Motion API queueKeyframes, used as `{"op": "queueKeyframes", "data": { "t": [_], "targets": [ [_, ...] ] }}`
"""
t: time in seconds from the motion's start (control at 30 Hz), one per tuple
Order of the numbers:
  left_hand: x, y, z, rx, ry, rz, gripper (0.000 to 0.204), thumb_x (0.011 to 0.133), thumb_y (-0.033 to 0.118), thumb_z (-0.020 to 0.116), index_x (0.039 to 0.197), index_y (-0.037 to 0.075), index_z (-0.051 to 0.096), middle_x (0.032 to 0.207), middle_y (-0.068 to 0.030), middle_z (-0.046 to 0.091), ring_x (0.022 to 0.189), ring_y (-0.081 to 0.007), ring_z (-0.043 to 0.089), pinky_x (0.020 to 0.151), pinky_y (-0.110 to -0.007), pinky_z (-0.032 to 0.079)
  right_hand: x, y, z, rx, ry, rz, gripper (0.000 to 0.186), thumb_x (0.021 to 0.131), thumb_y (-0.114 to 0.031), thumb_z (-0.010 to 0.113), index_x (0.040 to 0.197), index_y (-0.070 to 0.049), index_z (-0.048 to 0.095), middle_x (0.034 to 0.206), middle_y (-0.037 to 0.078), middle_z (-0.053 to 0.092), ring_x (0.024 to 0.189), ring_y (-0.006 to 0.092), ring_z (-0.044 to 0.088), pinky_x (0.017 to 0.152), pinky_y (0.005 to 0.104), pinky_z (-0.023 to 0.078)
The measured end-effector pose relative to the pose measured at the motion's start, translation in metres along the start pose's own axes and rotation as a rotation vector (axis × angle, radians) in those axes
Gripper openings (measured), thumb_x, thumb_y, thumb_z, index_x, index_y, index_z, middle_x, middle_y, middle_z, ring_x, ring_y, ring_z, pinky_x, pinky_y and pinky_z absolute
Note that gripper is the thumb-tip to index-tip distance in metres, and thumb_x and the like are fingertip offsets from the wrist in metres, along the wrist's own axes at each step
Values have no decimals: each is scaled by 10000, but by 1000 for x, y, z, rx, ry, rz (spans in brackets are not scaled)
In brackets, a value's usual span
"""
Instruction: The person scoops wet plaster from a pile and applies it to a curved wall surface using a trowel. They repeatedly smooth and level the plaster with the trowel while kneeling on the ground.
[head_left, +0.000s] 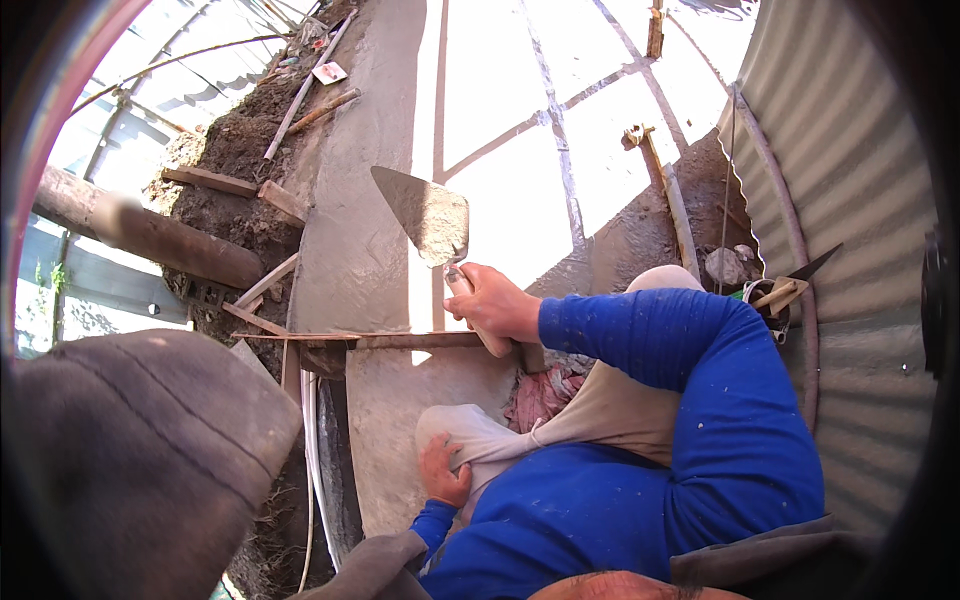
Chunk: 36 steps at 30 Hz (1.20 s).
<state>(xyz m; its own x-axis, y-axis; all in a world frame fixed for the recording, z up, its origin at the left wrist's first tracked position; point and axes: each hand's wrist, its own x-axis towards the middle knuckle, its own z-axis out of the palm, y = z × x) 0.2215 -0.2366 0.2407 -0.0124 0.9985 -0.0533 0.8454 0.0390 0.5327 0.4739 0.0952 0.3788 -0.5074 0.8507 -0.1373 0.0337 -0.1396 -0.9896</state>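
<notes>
My right hand (pixel 497 304) is closed around the light handle of a pointed masonry trowel (pixel 428 214). The blade, smeared with grey, points up and to the left, over a smooth strip of wet-looking cement (pixel 362 240). Whether the blade touches the cement I cannot tell. My left hand (pixel 443 472) lies on my bent knee, thumb apart from the fingers, holding nothing. A thin wooden board (pixel 420 341) crosses the near end of the cement strip, just under the trowel handle. Beside my knees lies a crumpled reddish cloth or sack (pixel 545 395).
Loose soil (pixel 215 150) and wood scraps (pixel 282 200) border the strip on the left, with a thick round post (pixel 180 235). At right stand a corrugated metal sheet (pixel 850 190) and a bucket (pixel 775 305) holding tools. Wooden stakes (pixel 672 205) rise at the far right.
</notes>
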Motion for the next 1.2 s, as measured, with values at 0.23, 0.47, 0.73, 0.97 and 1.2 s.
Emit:
{"op": "queueKeyframes", "data": {
  "t": [0.23,0.47,0.73,0.97,1.2],
  "targets": [
    [-1,2,-2,13,-7,-22,458,805,273,705,1245,152,665,1563,-151,526,1491,-400,418,1228,-595,246,4,7,3,-35,-8,-7,260,954,-174,710,1055,15,562,863,89,653,746,160,644,668,358,554],
    [-6,-3,-1,12,1,-22,457,805,271,707,1245,156,665,1560,-142,532,1497,-391,416,1230,-595,249,6,13,7,-48,2,2,256,955,-160,707,1067,16,558,865,86,655,766,162,655,682,355,557],
    [-1,2,0,0,7,-23,455,795,268,710,1232,151,670,1544,-143,545,1481,-394,434,1227,-585,258,7,13,3,-54,1,11,301,941,-185,720,1080,40,575,890,122,679,763,196,668,688,373,560],
    [1,2,-1,0,38,7,432,788,261,710,1202,141,676,1510,-158,562,1444,-396,462,1222,-569,277,7,13,2,-1,-10,47,338,934,-203,730,1085,68,597,890,148,697,777,226,688,713,401,561],
    [3,3,-3,-11,34,-16,429,786,273,713,1198,156,681,1499,-145,574,1449,-390,465,1211,-577,283,9,12,4,71,-13,86,324,953,-197,721,1100,54,578,886,122,665,711,190,671,640,374,565]
  ]
}}
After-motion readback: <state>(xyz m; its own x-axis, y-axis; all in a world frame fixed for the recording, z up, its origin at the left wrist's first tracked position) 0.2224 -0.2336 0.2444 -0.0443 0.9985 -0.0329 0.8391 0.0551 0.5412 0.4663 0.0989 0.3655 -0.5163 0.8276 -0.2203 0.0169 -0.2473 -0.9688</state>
